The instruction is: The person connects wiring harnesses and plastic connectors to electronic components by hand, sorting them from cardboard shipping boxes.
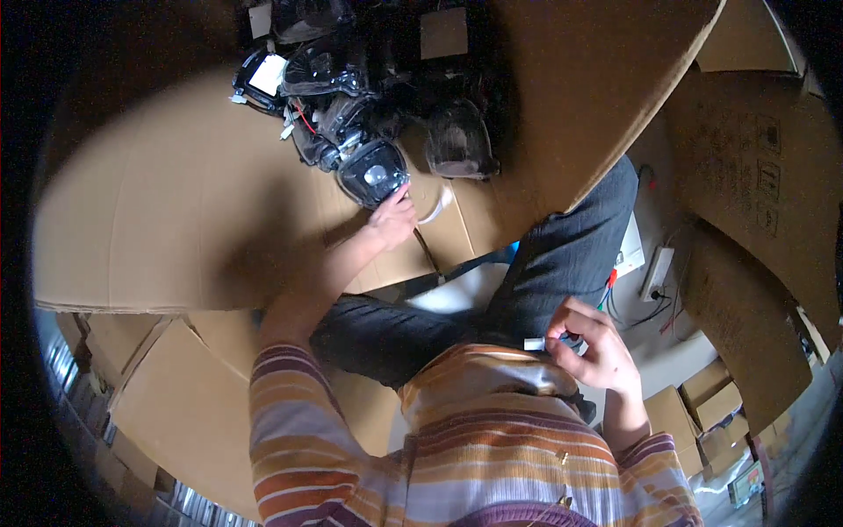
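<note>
A black lamp unit point(372, 175) with a glossy, clear front lies at the near end of a heap on the cardboard. My left hand point(393, 220) grips its near right edge, fingers closed on the rim. A thin white strip point(435, 205) curves beside those fingers. Over my lap on the right, my right hand point(595, 344) is closed in a pinch. From its fingertips a small white-ended piece point(534, 343) sticks out, with something dark behind it; its kind is too small to make out.
Several more black lamp units point(325, 70) with loose wires and white plugs are heaped at the far side of the cardboard sheet point(158, 211). A power strip point(657, 274) and cables lie on the floor at right. Cardboard boxes point(702, 395) stand at lower right.
</note>
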A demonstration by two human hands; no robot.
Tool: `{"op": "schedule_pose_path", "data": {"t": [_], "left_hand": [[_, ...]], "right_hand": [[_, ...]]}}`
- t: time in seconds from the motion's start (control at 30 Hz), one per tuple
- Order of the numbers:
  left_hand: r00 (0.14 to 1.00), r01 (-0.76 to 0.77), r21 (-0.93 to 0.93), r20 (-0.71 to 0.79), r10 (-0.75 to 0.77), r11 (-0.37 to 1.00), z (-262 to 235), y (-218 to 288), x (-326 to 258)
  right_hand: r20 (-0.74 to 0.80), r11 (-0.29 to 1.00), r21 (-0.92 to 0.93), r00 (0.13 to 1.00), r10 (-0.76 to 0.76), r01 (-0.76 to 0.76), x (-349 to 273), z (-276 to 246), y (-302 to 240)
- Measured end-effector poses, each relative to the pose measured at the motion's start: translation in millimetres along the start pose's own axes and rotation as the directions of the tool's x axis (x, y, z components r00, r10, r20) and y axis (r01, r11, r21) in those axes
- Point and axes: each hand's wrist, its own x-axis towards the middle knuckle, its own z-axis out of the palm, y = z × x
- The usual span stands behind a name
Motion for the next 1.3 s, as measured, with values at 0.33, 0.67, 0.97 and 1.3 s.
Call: {"op": "schedule_pose_path", "data": {"t": [0.33, 0.67, 0.97, 1.3], "left_hand": [[0.964, 0.064, -0.285, -0.230, -0.134, 0.956, 17.9, 30.5, -10.3], [0.796, -0.071, -0.996, -0.085, -0.600, 0.046, -85.8, 49.3, -20.9], [0.876, -0.318, -0.935, -0.225, -0.425, -0.160, -159.3, 77.3, -82.5], [0.840, -0.542, -0.803, -0.525, -0.137, -0.248, -184.5, 110.6, -98.8]], "right_hand": [[0.005, 0.999, -0.016, 0.999, -0.035, 0.035, -5.7, 7.9, -4.7], [0.068, 0.995, -0.038, 0.994, -0.087, 0.090, -5.8, 16.4, -8.0], [-0.007, 0.985, 0.002, 0.985, -0.171, 0.171, -11.5, 19.4, -14.5], [-0.001, 0.959, 0.186, 0.976, -0.218, 0.214, -19.6, 13.9, -23.5]]}}
